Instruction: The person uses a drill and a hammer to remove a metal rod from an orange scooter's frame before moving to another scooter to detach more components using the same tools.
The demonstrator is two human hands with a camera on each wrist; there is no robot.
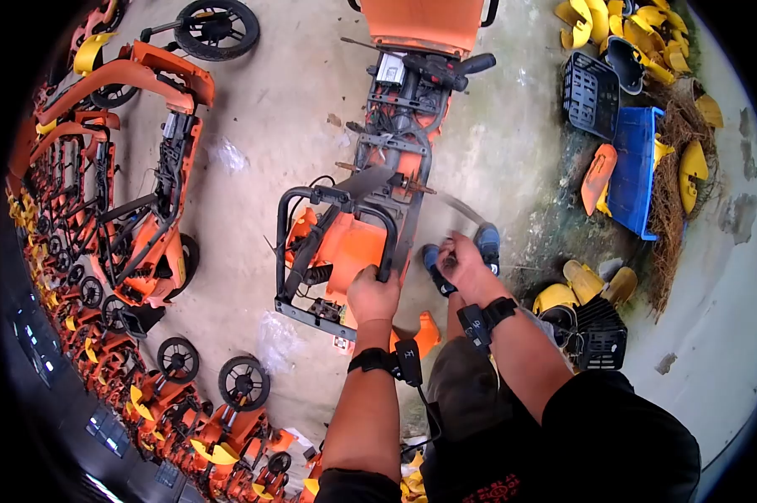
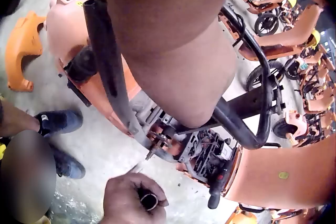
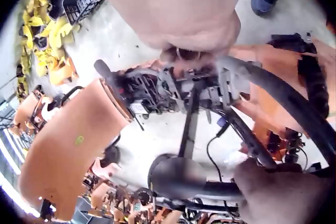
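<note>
An orange scooter body with a black tubular frame (image 1: 290,243) stands before me, its bare mechanical parts (image 1: 395,138) exposed. My left hand (image 1: 374,293) grips the frame's near tube, close above the orange panel (image 1: 349,247). To the right of the scooter, my right hand (image 1: 465,264) curls round a metal tube (image 2: 149,201), whose round open end shows in the left wrist view. A thin bar runs from that fist toward a threaded axle (image 1: 412,184) on the scooter's side; it looks blurred. In the right wrist view, the right hand (image 3: 194,29) covers most of the tube.
Partly stripped orange scooters (image 1: 156,168) line the left. A loose wheel (image 1: 244,383) lies there. At right are a blue bin (image 1: 634,172), a black crate (image 1: 591,94) and yellow panels (image 1: 642,33). A cordless power tool (image 1: 450,71) rests on the scooter. Blue shoes (image 1: 487,243) stand near it.
</note>
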